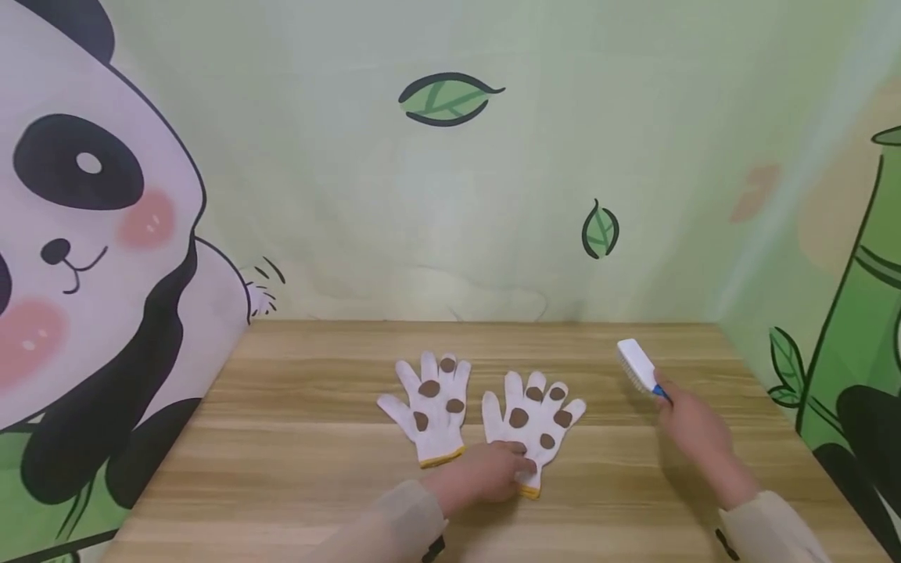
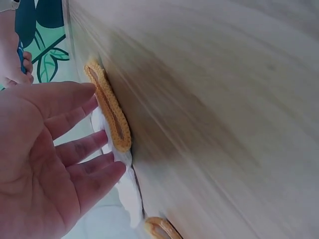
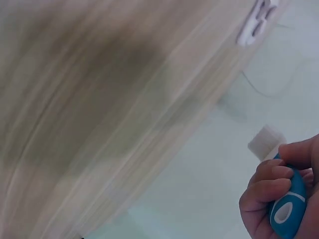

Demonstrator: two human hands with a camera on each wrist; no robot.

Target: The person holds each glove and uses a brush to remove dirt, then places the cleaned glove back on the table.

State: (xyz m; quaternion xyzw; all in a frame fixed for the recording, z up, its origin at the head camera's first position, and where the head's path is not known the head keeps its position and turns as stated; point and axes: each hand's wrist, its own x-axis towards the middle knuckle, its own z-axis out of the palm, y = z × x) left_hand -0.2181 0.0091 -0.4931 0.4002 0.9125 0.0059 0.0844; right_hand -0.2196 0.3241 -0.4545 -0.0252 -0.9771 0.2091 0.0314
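One white glove (image 1: pixel 529 438), dotted with brown spots, lies right under the fingertips of the left hand (image 1: pixel 486 473), its yellow cuff (image 2: pixel 113 105) close by the thumb; that hand's fingers are apart and gently bent, though whether they press down I can't tell; a second glove (image 1: pixel 443 414), spotted likewise, lies flat just ahead of the same hand and a little to its left, fingers pointing away. Well off to the side, the right hand (image 1: pixel 697 426) has its fingers wrapped round the blue handle (image 3: pixel 288 229) of a brush (image 1: pixel 637 363), whose white head juts out ahead of the knuckles; both gloves lie left of that hand; pale sleeves cover both wrists; a wood-grained table (image 1: pixel 303 407) spreads below; beyond the hands stands a pale green backdrop (image 1: pixel 317 156), a panda (image 1: pixel 141 289) drawn on its left.
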